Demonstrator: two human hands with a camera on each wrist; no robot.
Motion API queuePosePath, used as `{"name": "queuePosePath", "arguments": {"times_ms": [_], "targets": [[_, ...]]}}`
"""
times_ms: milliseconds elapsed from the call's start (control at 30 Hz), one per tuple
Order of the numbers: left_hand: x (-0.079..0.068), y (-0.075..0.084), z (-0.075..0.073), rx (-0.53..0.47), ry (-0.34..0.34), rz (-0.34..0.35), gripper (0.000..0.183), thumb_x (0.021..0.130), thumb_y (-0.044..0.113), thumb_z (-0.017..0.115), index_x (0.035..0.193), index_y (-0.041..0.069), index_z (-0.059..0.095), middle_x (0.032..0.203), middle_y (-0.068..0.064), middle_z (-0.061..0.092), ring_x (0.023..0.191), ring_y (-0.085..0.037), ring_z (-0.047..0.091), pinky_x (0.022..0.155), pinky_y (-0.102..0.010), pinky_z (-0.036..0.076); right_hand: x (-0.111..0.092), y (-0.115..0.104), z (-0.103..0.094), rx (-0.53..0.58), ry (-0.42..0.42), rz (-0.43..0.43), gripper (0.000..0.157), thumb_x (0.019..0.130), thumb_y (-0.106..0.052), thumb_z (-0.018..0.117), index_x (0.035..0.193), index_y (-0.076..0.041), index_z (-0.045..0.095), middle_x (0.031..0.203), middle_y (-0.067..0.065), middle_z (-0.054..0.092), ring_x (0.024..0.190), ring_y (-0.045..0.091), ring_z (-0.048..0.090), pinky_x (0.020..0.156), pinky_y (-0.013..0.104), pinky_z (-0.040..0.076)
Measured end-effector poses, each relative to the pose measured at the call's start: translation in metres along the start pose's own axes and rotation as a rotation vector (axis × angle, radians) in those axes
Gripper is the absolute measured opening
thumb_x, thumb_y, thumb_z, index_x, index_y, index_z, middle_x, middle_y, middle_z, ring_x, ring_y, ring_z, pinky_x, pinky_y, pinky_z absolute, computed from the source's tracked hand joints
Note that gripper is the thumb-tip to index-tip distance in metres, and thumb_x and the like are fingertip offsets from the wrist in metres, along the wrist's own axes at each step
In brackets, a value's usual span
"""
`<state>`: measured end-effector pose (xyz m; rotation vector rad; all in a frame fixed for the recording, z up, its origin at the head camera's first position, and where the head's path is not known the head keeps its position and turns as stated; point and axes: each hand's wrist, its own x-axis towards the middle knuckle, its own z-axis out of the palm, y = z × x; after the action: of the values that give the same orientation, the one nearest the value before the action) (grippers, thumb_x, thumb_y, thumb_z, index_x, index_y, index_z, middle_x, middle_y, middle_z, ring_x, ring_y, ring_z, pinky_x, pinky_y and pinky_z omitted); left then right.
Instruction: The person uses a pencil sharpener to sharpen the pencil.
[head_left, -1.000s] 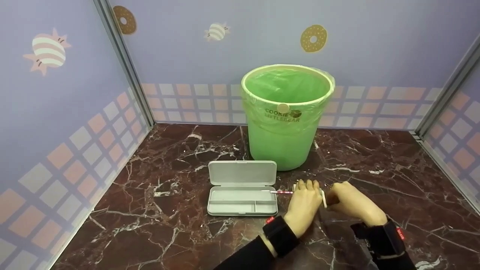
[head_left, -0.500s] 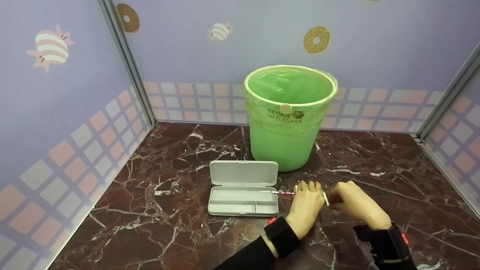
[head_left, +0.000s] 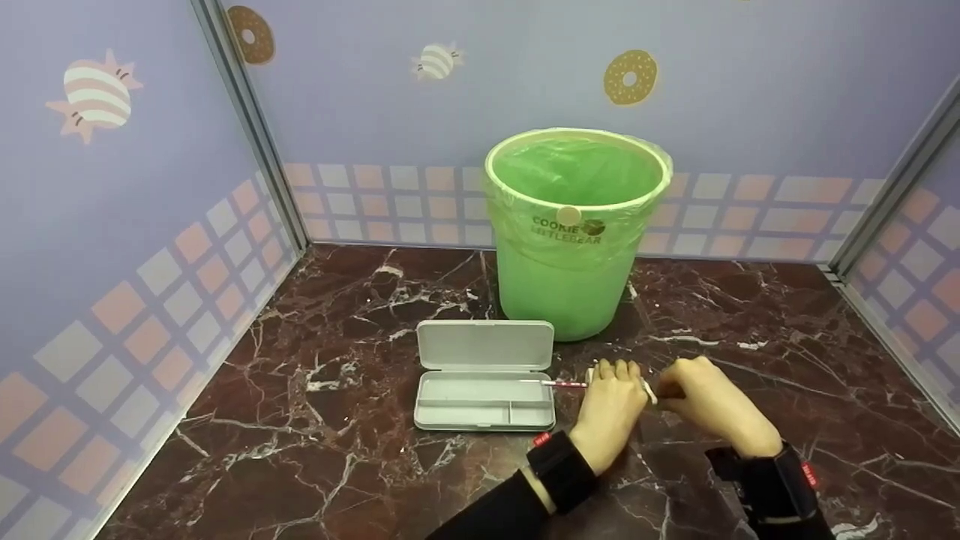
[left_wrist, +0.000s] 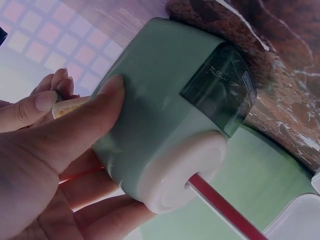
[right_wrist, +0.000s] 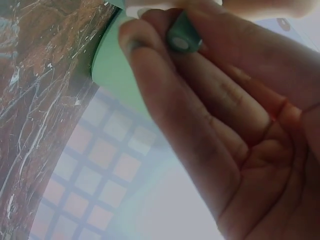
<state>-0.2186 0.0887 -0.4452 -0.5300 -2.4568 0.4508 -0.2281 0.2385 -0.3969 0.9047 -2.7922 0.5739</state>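
My left hand grips a green crank pencil sharpener, thumb on one side and fingers curled beneath in the left wrist view. A red and white pencil sticks out of the hole in its pale round front. Dark see-through plastic marks the shavings drawer. On the far side, my right hand pinches the small green crank knob between thumb and fingers. The pale crank arm shows between both hands in the head view; the hand hides most of the sharpener there.
An open grey-white pencil case with a divided tray lies left of the hands, the pencil's outer end over its right side. Behind stands a green lined bin. Patterned panels enclose the dark marbled table.
The crank arm has changed its slant, and my right hand has shifted slightly with the knob. My left hand keeps its grip; the pencil stays in the sharpener.
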Motion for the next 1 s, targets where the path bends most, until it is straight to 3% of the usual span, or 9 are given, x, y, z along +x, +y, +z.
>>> {"name": "queuePosePath", "arguments": {"times_ms": [233, 400, 567, 700, 1000], "targets": [[0.000, 0.000, -0.003, -0.018, -0.051, 0.053, 0.037, 0.099, 0.024, 0.043, 0.127, 0.017, 0.065, 0.118, 0.005, 0.070, 0.107, -0.014, 0.067, 0.093, -0.024, 0.054, 0.004, -0.006, 0.001, -0.083, 0.171, 0.123, 0.011, 0.071, 0.000, 0.081, 0.069, -0.006, 0.071, 0.067, 0.003, 0.069, 0.060, 0.015, 0.061, 0.056, 0.033, 0.050], [0.000, -0.001, 0.000, -0.012, -0.011, 0.041, 0.035, 0.098, 0.025, 0.044, 0.124, 0.018, 0.067, 0.115, 0.005, 0.071, 0.105, -0.014, 0.068, 0.092, -0.024, 0.054, 0.009, -0.006, 0.009, -0.098, 0.251, 0.168, 0.017, 0.072, 0.003, 0.079, 0.066, -0.007, 0.067, 0.064, 0.002, 0.065, 0.059, 0.016, 0.059, 0.055, 0.035, 0.048], [-0.001, -0.002, 0.002, -0.003, 0.041, 0.029, 0.034, 0.097, 0.024, 0.046, 0.121, 0.018, 0.069, 0.111, 0.005, 0.072, 0.102, -0.015, 0.069, 0.089, -0.024, 0.056, 0.013, 0.001, 0.022, -0.101, 0.326, 0.189, 0.009, 0.076, 0.004, 0.075, 0.073, -0.002, 0.070, 0.067, 0.009, 0.068, 0.062, 0.028, 0.065, 0.059, 0.043, 0.052], [0.000, -0.003, 0.002, -0.004, 0.040, 0.029, 0.034, 0.097, 0.024, 0.046, 0.120, 0.018, 0.070, 0.112, 0.006, 0.072, 0.101, -0.014, 0.069, 0.088, -0.024, 0.056, 0.016, 0.010, 0.034, -0.089, 0.366, 0.195, 0.005, 0.077, 0.005, 0.074, 0.079, 0.002, 0.071, 0.075, 0.015, 0.072, 0.069, 0.037, 0.068, 0.064, 0.050, 0.054], [0.000, -0.003, 0.002, -0.001, 0.031, 0.042, 0.037, 0.098, 0.025, 0.043, 0.122, 0.020, 0.069, 0.115, 0.006, 0.072, 0.101, -0.014, 0.069, 0.087, -0.024, 0.056, 0.020, 0.025, 0.054, -0.090, 0.428, 0.161, 0.010, 0.071, 0.008, 0.076, 0.077, 0.002, 0.071, 0.073, 0.016, 0.072, 0.066, 0.037, 0.068, 0.064, 0.050, 0.054]]}}
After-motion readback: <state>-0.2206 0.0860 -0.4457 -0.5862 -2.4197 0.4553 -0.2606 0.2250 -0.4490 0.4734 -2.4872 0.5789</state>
